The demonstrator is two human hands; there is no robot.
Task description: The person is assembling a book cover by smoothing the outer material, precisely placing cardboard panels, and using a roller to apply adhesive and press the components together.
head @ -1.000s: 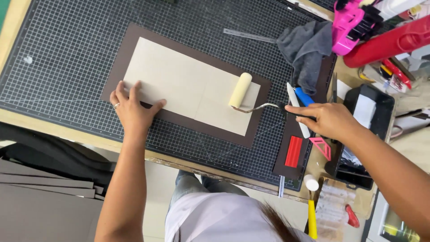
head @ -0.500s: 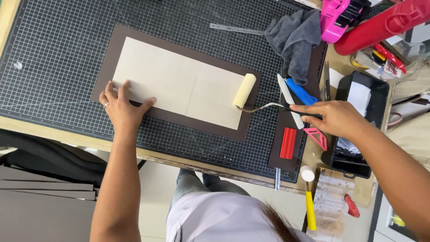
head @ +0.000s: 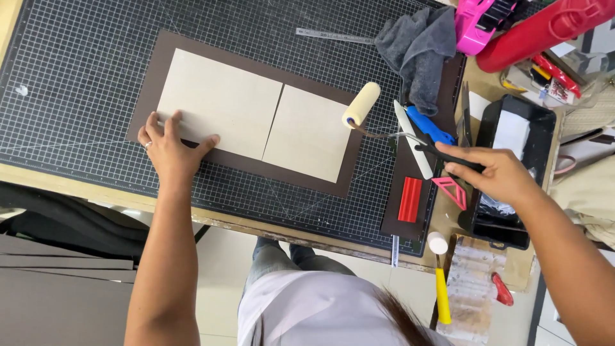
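Lifted off the cream boards point(head: 250, 122) toward worktop right edge: foam roller point(head: 361, 104), handle gripped by right hand point(head: 503, 176); left hand point(head: 170, 148) pressing flat, fingers spread.

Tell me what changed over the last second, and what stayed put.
The right hand has drawn the small roller off the pale boards toward the black tray on the right, gripping its handle throughout. The left hand stayed pressed flat on the near left corner of the boards and brown sheet. The grey cloth and cutting mat look unchanged.
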